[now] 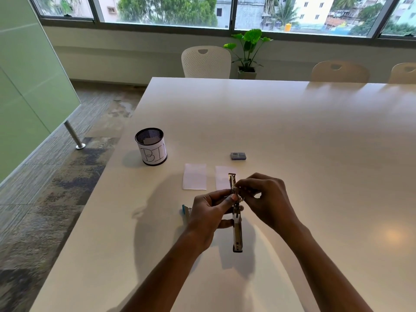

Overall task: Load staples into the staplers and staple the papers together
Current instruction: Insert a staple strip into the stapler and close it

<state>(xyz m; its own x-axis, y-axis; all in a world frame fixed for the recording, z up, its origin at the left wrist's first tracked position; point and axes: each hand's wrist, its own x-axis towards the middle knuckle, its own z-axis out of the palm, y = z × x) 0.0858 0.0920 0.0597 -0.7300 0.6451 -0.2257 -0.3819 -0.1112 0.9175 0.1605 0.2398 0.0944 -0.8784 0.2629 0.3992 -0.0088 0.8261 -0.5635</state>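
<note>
Nearest the person, a silver metal stapler is held just above the glossy white table, swung open into one long line running from 6 o'clock to 12 o'clock. The left hand curls round its middle with the thumb pressed near the hinge. The right hand comes in from 3 o'clock and pinches at the same spot with bent fingertips; whether a staple strip sits between them is too small to tell. The likely trouble is a strip going in skewed, snapping, or dropping onto the table if the pinch slips, or the open halves springing shut on a finger. At 9 o'clock of the left hand a light blue object, perhaps a second stapler, is mostly hidden behind that hand. Beyond lie two pale paper slips, one at 11 o'clock, the other at 12 o'clock, partly covered by the stapler's far end. Farther off at 12 o'clock lies a small blue-grey box, probably staples; at 10 o'clock stands a black mesh cup labelled BIN. White chairs and a potted plant line the far edge.
</note>
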